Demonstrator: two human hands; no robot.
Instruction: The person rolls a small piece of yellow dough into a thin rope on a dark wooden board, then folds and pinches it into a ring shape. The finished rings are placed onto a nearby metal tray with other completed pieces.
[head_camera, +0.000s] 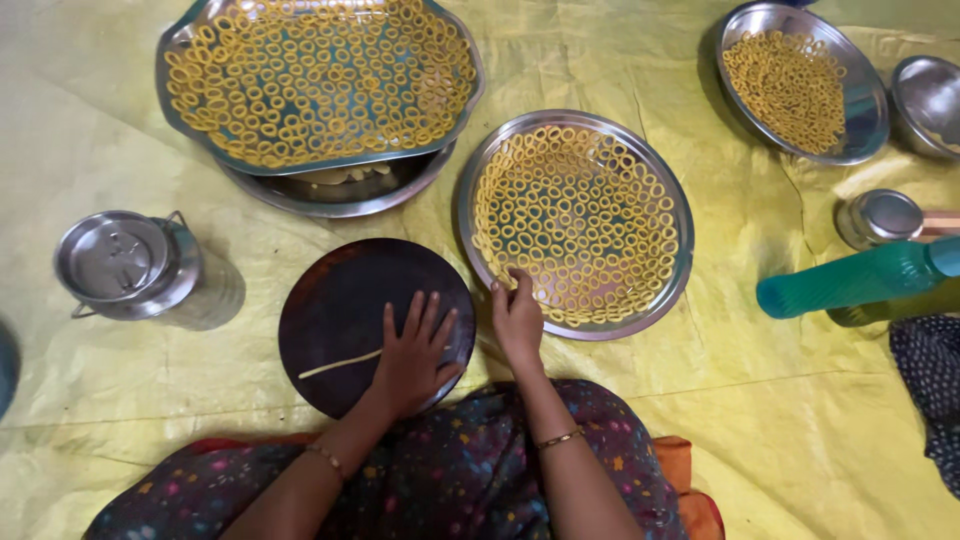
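My left hand (414, 352) lies flat, fingers spread, on a thin pale dough strand (338, 366) that stretches across a dark round board (340, 300). My right hand (517, 318) reaches over the near rim of a round steel plate (680, 215) filled with several small yellow dough rings (575, 215); its fingertips are pinched together at the rings near the plate's edge, and I cannot tell if a ring is between them.
A larger steel tray (180, 45) of rings rests on another plate at the back left. A third plate of rings (870, 100) and a steel bowl (930, 100) sit back right. A lidded steel pot (125, 262) stands left; a small steel container (880, 215) and green bottle (850, 280) lie right, all on yellow sheeting.
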